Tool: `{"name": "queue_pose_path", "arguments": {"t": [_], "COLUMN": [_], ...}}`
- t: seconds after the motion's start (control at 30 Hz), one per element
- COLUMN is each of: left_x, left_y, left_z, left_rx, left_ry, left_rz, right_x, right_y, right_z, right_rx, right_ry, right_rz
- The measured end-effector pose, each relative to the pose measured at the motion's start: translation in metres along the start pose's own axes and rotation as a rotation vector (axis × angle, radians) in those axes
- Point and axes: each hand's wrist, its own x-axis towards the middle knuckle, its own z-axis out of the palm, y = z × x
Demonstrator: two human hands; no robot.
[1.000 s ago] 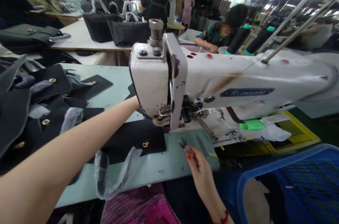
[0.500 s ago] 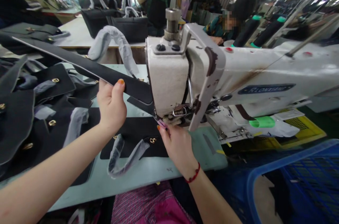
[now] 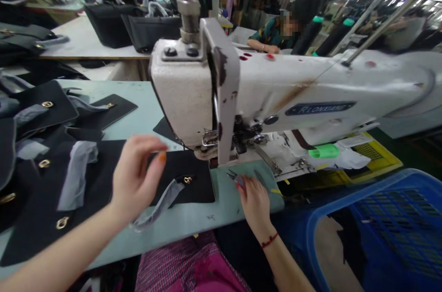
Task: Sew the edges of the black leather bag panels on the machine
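My left hand (image 3: 136,177) is raised over the near side of the table, blurred, its fingers curled with a gap between thumb and fingers and nothing seen in them. Beneath it and to its right lies a black bag panel (image 3: 202,167) with a gold buckle (image 3: 187,180) and a handle in clear wrapping (image 3: 165,202). My right hand (image 3: 255,202) rests at the table's right, closed around small thread snips (image 3: 236,179) with a pinkish handle; the metal tips point left. The white sewing machine's head (image 3: 183,89) stands over the panel's far edge.
More black panels (image 3: 93,181) with gold buckles and wrapped handles lie at left on the pale green table (image 3: 127,126). A blue basket (image 3: 311,227) stands at lower right, a yellow crate (image 3: 386,156) behind it. Finished black bags (image 3: 107,22) and other people are beyond.
The long black strip has left my left hand, which has come lower and nearer me. My right hand has moved right, away from the needle, with the snips. The view has shifted.
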Motion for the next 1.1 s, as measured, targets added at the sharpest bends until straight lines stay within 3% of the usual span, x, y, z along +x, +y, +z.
{"name": "queue_pose_path", "arguments": {"t": [0.03,0.07,0.13,0.2,0.23,0.3,0.37,0.47,0.53,0.6,0.7,0.87,1.1], "left_x": [-0.042,-0.083,-0.154,-0.195,-0.201,-0.19,-0.156,-0.099,-0.072,-0.056,-0.045,-0.036,-0.041], "left_y": [0.0,-0.002,-0.014,-0.033,-0.043,-0.062,-0.074,-0.083,-0.085,-0.082,-0.07,-0.045,-0.031], "left_z": [-0.009,-0.017,-0.026,-0.024,-0.019,-0.008,0.003,0.006,-0.002,-0.013,-0.026,-0.028,-0.025], "left_rx": [0.004,-0.003,0.064,0.227,0.317,0.443,0.494,0.515,0.473,0.41,0.323,0.224,0.409], "left_ry": [-0.165,-0.321,-0.54,-0.598,-0.576,-0.482,-0.373,-0.264,-0.376,-0.546,-0.683,-0.669,-0.656], "left_rz": [0.129,0.147,0.063,-0.048,-0.065,-0.066,-0.033,0.186,0.317,0.309,0.22,0.183,0.465], "right_x": [0.005,0.01,0.018,0.021,0.021,0.02,0.019,0.018,0.017,0.018,0.017,0.017,0.018], "right_y": [-0.004,-0.011,-0.031,-0.054,-0.065,-0.083,-0.095,-0.1,-0.099,-0.099,-0.104,-0.107,-0.097], "right_z": [0.002,0.004,0.006,0.009,0.01,0.014,0.015,0.011,0.007,0.003,0.002,0.003,0.005], "right_rx": [-0.035,-0.021,0.156,0.411,0.519,0.655,0.717,0.817,0.884,0.92,0.932,0.954,1.082], "right_ry": [0.012,0.014,-0.034,-0.121,-0.158,-0.184,-0.167,-0.15,-0.184,-0.224,-0.199,-0.175,-0.279], "right_rz": [-0.038,-0.088,-0.193,-0.241,-0.233,-0.172,-0.11,-0.064,-0.044,-0.029,-0.032,0.028,0.12]}}
